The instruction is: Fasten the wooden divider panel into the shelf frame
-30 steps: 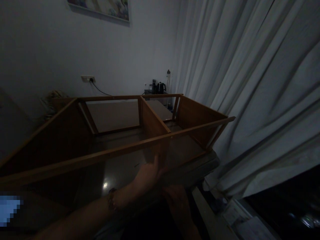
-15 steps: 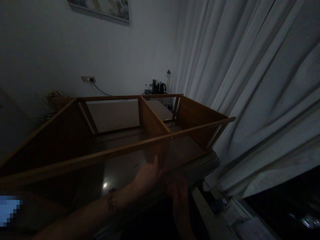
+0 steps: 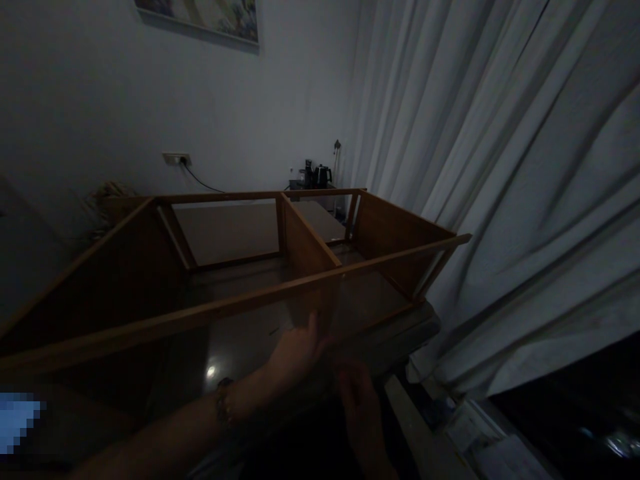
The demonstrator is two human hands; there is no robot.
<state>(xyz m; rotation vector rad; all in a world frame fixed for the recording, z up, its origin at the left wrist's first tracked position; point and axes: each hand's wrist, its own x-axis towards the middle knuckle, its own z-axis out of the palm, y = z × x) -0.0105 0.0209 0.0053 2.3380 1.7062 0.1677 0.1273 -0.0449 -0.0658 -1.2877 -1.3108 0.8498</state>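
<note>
my left hand [image 3: 295, 350] rests against the wooden frame [image 3: 306, 245] under its near rail [image 3: 200, 313], fingers together; my right hand [image 3: 357, 400], i cannot tell. stiff, probably heavy: grip rails.

Wooden frame [image 3: 280, 293] on seemingly glossy table [image 3: 235, 343]
</note>
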